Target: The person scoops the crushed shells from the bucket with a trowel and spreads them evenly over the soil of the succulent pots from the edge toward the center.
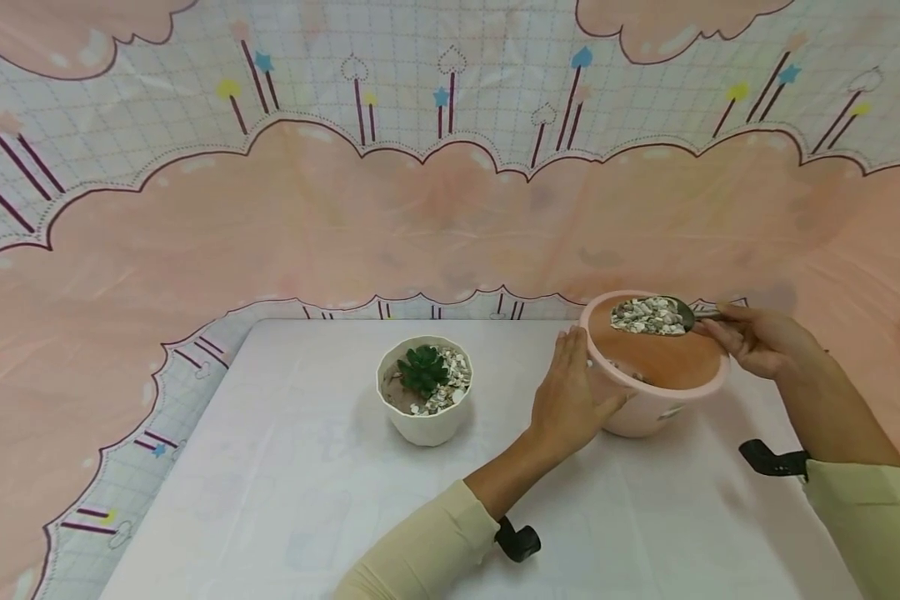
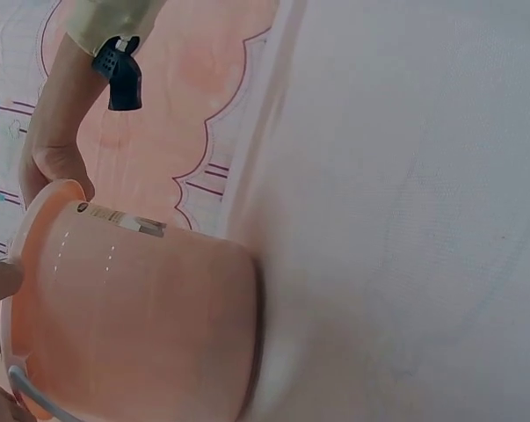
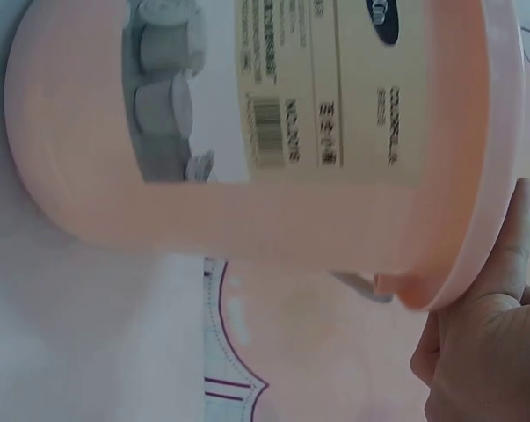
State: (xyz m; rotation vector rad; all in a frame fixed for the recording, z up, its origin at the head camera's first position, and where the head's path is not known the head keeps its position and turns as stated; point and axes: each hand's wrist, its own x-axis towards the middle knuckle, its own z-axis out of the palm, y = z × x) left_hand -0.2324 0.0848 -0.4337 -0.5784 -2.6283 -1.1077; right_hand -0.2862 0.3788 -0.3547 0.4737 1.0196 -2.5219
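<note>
A pink bowl [image 1: 645, 417] stands tilted toward me on the white table [image 1: 330, 500], right of centre. My left hand [image 1: 570, 392] grips its left side, fingers up at the rim and thumb along the wall. Over the bowl's mouth, my right hand [image 1: 757, 337] holds a metal scoop [image 1: 651, 317] heaped with pale pebbles. The left wrist view shows the bowl's outer wall [image 2: 141, 316] and the right hand [image 2: 58, 158] beyond it. In the right wrist view the labelled bowl [image 3: 247, 211] fills the frame, with the right hand [image 3: 484, 352] beside the rim and the scoop's handle [image 3: 361, 286].
A white ribbed pot [image 1: 426, 421] sits at the table's centre, left of the bowl. It holds a green succulent [image 1: 422, 369], soil and pebbles [image 1: 450, 387] on its right side. A pink patterned cloth [image 1: 420, 208] hangs behind the table and around its sides.
</note>
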